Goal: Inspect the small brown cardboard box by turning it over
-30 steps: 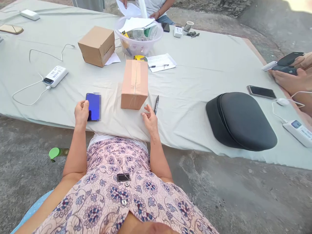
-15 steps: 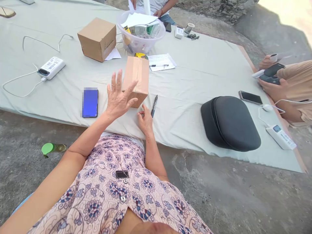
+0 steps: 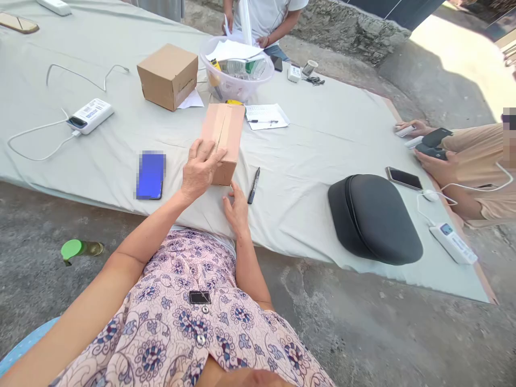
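Observation:
A taped brown cardboard box (image 3: 229, 126) stands on the cloth-covered table in front of me. My left hand (image 3: 200, 171) lies on its near left part, fingers slightly bent and apart over the top and the thumb hidden. At the box's lower near right corner is my right hand (image 3: 237, 208), its thumb and fingers apart and a fingertip at the cardboard edge. Just right of that hand lies a black marker (image 3: 253, 185). A phone with a blurred blue screen (image 3: 150, 176) rests to the left of my left hand.
Behind the box are a second carton (image 3: 167, 75), a plastic basket (image 3: 237, 88) of papers and bottles, and a notepad (image 3: 268, 115) with a pen. A black case (image 3: 377, 217) stands at right. Left lies a white power bank (image 3: 91, 115). Two other people are at the table.
My left hand has come down from above the box onto its top. My right hand remains by the near corner. The view has shifted slightly.

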{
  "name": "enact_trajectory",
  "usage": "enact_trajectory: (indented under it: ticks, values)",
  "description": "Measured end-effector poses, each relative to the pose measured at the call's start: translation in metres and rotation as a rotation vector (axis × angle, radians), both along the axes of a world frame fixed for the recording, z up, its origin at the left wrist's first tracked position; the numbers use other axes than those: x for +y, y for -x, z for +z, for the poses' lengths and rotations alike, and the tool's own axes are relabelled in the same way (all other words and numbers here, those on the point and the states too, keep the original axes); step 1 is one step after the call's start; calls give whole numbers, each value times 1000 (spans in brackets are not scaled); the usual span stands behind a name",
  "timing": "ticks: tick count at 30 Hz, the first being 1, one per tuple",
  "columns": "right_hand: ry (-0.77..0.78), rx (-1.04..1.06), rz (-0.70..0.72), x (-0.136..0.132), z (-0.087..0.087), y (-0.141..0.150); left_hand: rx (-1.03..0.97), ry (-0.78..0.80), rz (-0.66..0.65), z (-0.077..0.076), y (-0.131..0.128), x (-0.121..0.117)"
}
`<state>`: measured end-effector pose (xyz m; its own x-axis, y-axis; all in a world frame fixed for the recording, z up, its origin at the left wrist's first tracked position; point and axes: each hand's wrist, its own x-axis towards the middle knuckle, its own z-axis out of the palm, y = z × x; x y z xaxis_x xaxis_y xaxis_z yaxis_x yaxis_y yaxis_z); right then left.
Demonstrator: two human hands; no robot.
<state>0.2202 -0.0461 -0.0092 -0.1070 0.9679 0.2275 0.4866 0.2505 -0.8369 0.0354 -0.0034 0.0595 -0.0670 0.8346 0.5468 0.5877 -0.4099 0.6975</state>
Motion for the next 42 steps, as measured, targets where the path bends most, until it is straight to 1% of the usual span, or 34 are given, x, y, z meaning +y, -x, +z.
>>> enact_trajectory:
  ticks: [2,4,8,10,12,15,17,19,21,23,27,32,36,39,42]
  values:
    - [24,67,-13,-6,7,2,-57,-19,30,-1,8,-6]
    - [4,118,-39,-12,17,3,-164,-14,49,-3,13,-13]
    - [-181,94,-113,-17,42,2,-504,85,15,-15,10,-25]
    - [-247,66,-141,-15,49,1,-633,142,3,-25,6,-27]
    - [-268,47,-165,-11,49,1,-675,175,2,-35,4,-27]
    - [-265,20,-197,-4,37,1,-662,210,-16,-49,5,-24]
    - [-258,15,-203,0,29,1,-660,227,-32,-55,6,-22]
    - [-246,24,-203,2,23,1,-659,226,-43,-58,7,-22]
    - [-232,44,-209,3,23,0,-651,221,-67,-58,7,-23]
    - [-224,69,-220,5,26,0,-632,231,-89,-55,7,-24]
    - [-203,91,-248,11,33,3,-571,241,-40,-47,4,-24]
    - [-142,129,-249,19,32,8,-433,210,-27,-36,-2,-20]
    - [-198,110,-293,20,30,12,-387,219,-7,-30,-5,-21]
    - [-249,99,-325,21,29,16,-389,217,20,-29,-6,-22]
    - [-267,82,-334,22,26,17,-381,222,34,-29,-7,-23]
